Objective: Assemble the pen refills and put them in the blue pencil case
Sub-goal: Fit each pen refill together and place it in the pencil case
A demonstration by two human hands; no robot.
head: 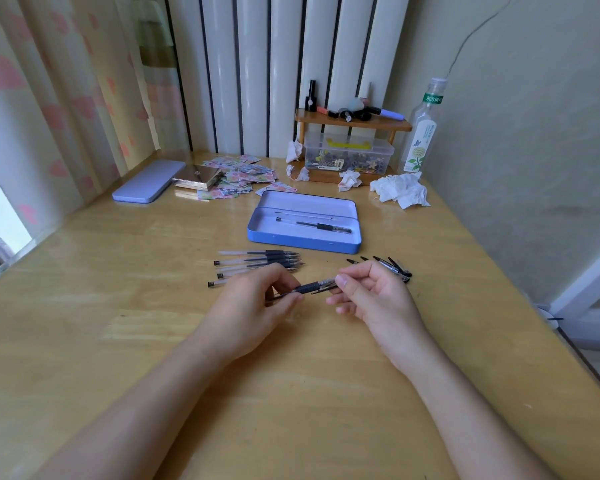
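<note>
Both hands hold one pen (312,286) just above the wooden desk (118,323). My left hand (257,299) pinches its dark grip end, and my right hand (371,292) pinches the clear cap over its other end. Behind my left hand lie several uncapped pens (257,263) in a row. Several loose black caps (381,265) lie behind my right hand. Farther back sits the open blue pencil case (257,233), with one capped pen (314,226) lying inside it.
The case's lid (148,181) lies at the back left, beside a small metal box (196,178) and scattered stickers (246,174). Crumpled tissues (400,190), a wooden shelf (352,123) over a clear plastic box (349,154), and a bottle (421,129) crowd the back right.
</note>
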